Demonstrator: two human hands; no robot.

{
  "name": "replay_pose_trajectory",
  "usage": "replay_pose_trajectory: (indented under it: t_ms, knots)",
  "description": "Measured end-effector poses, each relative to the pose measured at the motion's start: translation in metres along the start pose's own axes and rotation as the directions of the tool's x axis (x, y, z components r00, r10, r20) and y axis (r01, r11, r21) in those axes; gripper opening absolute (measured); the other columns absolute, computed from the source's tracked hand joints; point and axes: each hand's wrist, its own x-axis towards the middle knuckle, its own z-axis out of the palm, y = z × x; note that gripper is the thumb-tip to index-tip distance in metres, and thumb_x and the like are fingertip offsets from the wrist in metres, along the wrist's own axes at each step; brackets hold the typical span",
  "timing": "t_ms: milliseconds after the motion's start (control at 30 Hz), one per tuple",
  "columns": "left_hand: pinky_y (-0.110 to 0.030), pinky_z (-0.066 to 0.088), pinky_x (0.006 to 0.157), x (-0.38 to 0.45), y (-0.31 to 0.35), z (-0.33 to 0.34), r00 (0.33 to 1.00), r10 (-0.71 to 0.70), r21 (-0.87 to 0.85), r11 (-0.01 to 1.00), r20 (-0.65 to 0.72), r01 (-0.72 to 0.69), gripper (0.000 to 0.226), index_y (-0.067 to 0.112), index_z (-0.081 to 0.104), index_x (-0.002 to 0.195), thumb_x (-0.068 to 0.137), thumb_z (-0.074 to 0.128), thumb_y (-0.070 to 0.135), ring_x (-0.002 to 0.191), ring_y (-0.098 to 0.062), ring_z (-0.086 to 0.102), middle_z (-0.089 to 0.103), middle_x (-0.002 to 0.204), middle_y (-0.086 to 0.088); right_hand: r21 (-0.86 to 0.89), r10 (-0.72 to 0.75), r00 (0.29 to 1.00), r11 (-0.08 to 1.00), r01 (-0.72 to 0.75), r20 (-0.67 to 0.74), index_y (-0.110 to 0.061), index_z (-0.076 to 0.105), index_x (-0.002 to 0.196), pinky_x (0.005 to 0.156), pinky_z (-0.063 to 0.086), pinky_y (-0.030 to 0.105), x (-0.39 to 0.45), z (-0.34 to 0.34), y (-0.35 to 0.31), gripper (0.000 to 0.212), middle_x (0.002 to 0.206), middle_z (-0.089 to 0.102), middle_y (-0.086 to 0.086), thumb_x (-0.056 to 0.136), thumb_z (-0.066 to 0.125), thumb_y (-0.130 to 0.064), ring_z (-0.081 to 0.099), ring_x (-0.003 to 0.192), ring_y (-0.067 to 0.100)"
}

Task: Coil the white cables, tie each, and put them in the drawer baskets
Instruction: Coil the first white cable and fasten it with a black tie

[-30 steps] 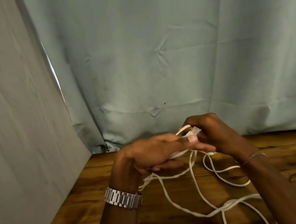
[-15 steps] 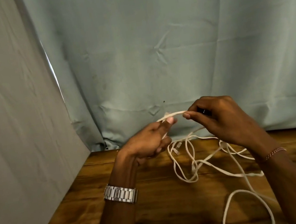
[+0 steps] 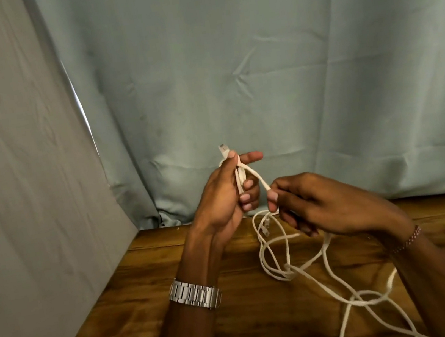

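- While most of the white cable (image 3: 311, 267) lies loose on the wooden bench (image 3: 155, 308), coiling has barely begun; no drawer baskets show.
- Left hand (image 3: 225, 196) grips the first loops, plug end (image 3: 223, 148) up.
- Right hand (image 3: 315, 200) pinches the strand, feeding another turn.
- Tying remains.
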Motion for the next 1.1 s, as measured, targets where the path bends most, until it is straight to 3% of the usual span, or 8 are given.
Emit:
replay_pose_trajectory:
  t_ms: [133, 333, 467, 567, 633, 833, 1033, 1100]
  knots:
    - [-0.024, 0.025, 0.046, 0.000, 0.003, 0.005, 0.996, 0.024, -0.097, 0.995, -0.082, -0.032, 0.036, 0.011, 0.048, 0.082, 0.108, 0.032, 0.031, 0.047, -0.010, 0.034, 0.044, 0.064, -0.002, 0.046, 0.043, 0.982, 0.998, -0.052, 0.182, -0.017, 0.059, 0.103, 0.063, 0.057, 0.033, 0.001, 0.004, 0.002, 0.026, 0.079, 0.066, 0.003, 0.109, 0.037, -0.029, 0.066, 0.064, 0.016]
    - [-0.028, 0.050, 0.055, -0.001, 0.007, 0.006, 0.996, -0.011, -0.286, 0.958, -0.084, -0.013, 0.041, 0.016, 0.040, 0.071, 0.107, 0.030, 0.032, 0.055, -0.019, 0.055, 0.052, 0.066, -0.004, 0.170, 0.015, 0.912, 0.981, -0.093, 0.411, -0.005, 0.056, 0.115, 0.071, 0.055, 0.042, 0.007, 0.017, 0.011, 0.028, 0.088, 0.068, 0.010, 0.109, 0.038, -0.026, 0.068, 0.074, 0.026]
    - [-0.018, 0.030, 0.040, -0.004, 0.015, 0.008, 0.998, -0.054, -0.392, 0.918, 0.030, 0.062, 0.040, 0.019, 0.038, 0.070, 0.106, 0.029, 0.032, 0.033, -0.005, 0.028, 0.034, 0.050, 0.005, 0.413, 0.003, 0.892, 0.886, -0.212, 0.452, -0.006, 0.062, 0.103, 0.060, 0.054, 0.029, 0.011, 0.024, 0.024, 0.026, 0.073, 0.060, 0.009, 0.105, 0.048, -0.027, 0.058, 0.059, 0.018]
    - [-0.020, 0.018, 0.039, -0.007, 0.020, 0.006, 0.987, -0.059, -0.359, 0.927, 0.149, 0.110, 0.038, 0.022, 0.037, 0.068, 0.104, 0.031, 0.033, 0.033, -0.003, 0.020, 0.029, 0.047, 0.008, 0.504, -0.013, 0.932, 0.844, -0.184, 0.363, -0.008, 0.065, 0.090, 0.049, 0.047, 0.019, 0.014, 0.027, 0.035, 0.024, 0.060, 0.049, 0.009, 0.098, 0.057, -0.029, 0.043, 0.044, 0.009]
    - [-0.020, 0.018, 0.038, -0.011, 0.024, 0.004, 0.965, -0.072, -0.318, 0.935, 0.254, 0.154, 0.034, 0.023, 0.037, 0.068, 0.100, 0.035, 0.034, 0.036, -0.005, 0.014, 0.028, 0.047, 0.009, 0.446, -0.032, 0.960, 0.890, -0.099, 0.277, -0.006, 0.066, 0.095, 0.057, 0.047, 0.015, 0.018, 0.029, 0.042, 0.021, 0.071, 0.054, 0.018, 0.095, 0.062, -0.026, 0.047, 0.052, 0.011]
    - [-0.017, 0.017, 0.039, -0.021, 0.032, -0.002, 0.857, -0.203, -0.126, 0.947, 0.473, 0.294, 0.032, 0.023, 0.043, 0.067, 0.096, 0.042, 0.038, 0.037, -0.007, 0.011, 0.018, 0.052, 0.006, 0.223, -0.052, 0.993, 0.974, 0.026, 0.109, -0.016, 0.072, 0.115, 0.089, 0.054, 0.039, 0.023, 0.024, 0.062, 0.021, 0.104, 0.073, 0.014, 0.096, 0.066, -0.024, 0.069, 0.095, 0.024]
    - [-0.013, 0.012, 0.039, -0.028, 0.030, 0.001, 0.759, -0.444, 0.189, 0.895, 0.476, 0.405, 0.038, 0.022, 0.042, 0.069, 0.103, 0.034, 0.037, 0.037, -0.004, 0.010, 0.025, 0.049, 0.009, -0.015, -0.175, 0.966, 0.984, 0.175, -0.188, -0.037, 0.069, 0.098, 0.074, 0.053, 0.021, 0.028, 0.026, 0.062, 0.022, 0.092, 0.074, -0.018, 0.099, 0.062, -0.016, 0.069, 0.087, 0.000]
    - [-0.011, 0.013, 0.039, -0.028, 0.027, 0.000, 0.715, -0.515, 0.307, 0.857, 0.473, 0.414, 0.040, 0.021, 0.043, 0.069, 0.105, 0.032, 0.036, 0.036, -0.001, 0.014, 0.026, 0.050, 0.009, -0.128, -0.269, 0.922, 0.962, 0.242, -0.279, -0.028, 0.068, 0.094, 0.072, 0.052, 0.027, 0.032, 0.026, 0.063, 0.020, 0.089, 0.072, -0.013, 0.095, 0.065, -0.009, 0.068, 0.085, 0.002]
